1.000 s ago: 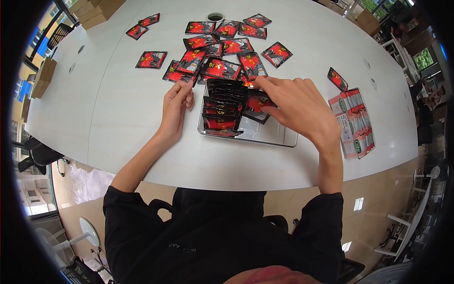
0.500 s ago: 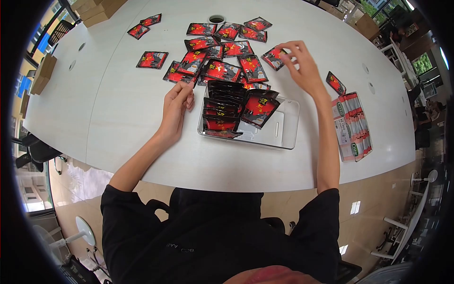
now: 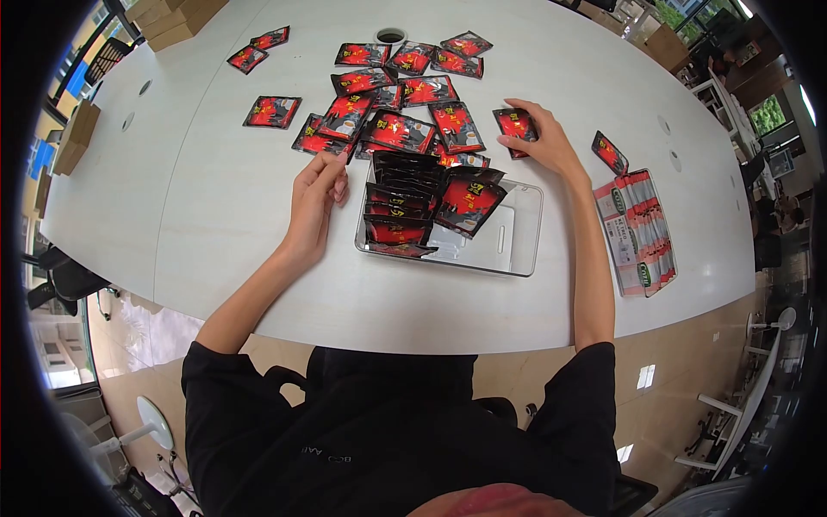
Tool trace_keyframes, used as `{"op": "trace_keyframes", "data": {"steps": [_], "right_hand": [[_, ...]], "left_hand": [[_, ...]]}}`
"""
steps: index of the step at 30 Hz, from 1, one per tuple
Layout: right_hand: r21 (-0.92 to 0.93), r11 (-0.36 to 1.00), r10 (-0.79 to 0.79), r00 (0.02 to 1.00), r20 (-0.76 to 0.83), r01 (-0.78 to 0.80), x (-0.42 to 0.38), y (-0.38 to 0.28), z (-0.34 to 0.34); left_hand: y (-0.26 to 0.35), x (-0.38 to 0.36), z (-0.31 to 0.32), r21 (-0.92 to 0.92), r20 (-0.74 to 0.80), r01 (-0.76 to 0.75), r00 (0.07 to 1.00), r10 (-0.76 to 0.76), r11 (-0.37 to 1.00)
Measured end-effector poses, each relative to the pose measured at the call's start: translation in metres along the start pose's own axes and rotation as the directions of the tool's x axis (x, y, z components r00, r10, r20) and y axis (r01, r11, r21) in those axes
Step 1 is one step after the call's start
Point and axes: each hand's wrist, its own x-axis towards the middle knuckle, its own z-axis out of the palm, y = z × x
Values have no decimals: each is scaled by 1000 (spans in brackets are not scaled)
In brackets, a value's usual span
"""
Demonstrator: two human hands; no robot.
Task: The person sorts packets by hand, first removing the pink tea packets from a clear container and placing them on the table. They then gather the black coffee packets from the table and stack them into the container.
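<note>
My right hand (image 3: 544, 142) grips a red and black packet (image 3: 517, 129) by its edges, thumb on the near side and fingers at the far side. At the left edge of the packet pile, my left hand (image 3: 319, 185) has its fingers curled together near the corner of a packet (image 3: 315, 136); whether it pinches anything is too small to tell. Between my hands a clear plastic box (image 3: 521, 258) holds a row of upright packets (image 3: 399, 202) on its left. Another packet (image 3: 469, 205) leans beside that row, tilted to the right.
Several packets (image 3: 398, 131) lie in a loose pile beyond the box. A round hole (image 3: 390, 36) is behind them. At the right stands a tray of red and white sticks (image 3: 646, 233), a packet (image 3: 610, 152) beside it. Cardboard boxes (image 3: 177, 19) sit at the far left.
My right hand has moved slightly nearer and spread around the packet, which has turned and shifted right, away from the pile. My left hand has barely moved.
</note>
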Motion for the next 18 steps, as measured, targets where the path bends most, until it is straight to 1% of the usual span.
{"op": "trace_keyframes", "data": {"steps": [1,2,4,6,8,9,10,12,13,15,16,18], "right_hand": [[-37,998,55,992,114,-51,1,1,-10],[-37,998,55,992,114,-51,1,2,-17],[-86,976,216,941,260,-201,2,1,-30],[-87,967,253,927,278,-238,4,-14,-48],[-155,970,228,928,294,-189,10,-32,-67],[-13,965,257,934,247,-262,9,-46,-78],[-13,965,257,934,249,-262,9,-62,-87],[188,968,154,984,92,-169,7,-90,-102],[187,968,155,984,91,-170,4,-110,-110],[304,947,95,995,35,-101,-4,-150,-117],[304,947,98,995,32,-103,-8,-161,-115],[205,970,-136,991,-8,134,-15,-178,-109]], "left_hand": [[0,0,0,-13,0,-6,1000,6,1000],[0,0,0,-13,-1,-6,1000,6,1000],[0,0,1,-3,-5,5,1000,-5,1000],[0,0,-1,-2,3,4,1000,-4,1000],[-1,1,-1,-3,6,1,1000,-1,1000],[-1,0,-1,0,7,1,1000,-1,1000],[-1,0,-1,2,7,1,1000,-1,1000],[-1,0,-1,3,6,-2,1000,2,1000],[0,0,-1,5,6,-5,1000,5,1000],[0,0,0,10,4,-8,1000,8,1000],[0,0,0,15,0,-8,1000,8,1000],[-1,1,-2,17,6,-8,1000,8,1000]]}}
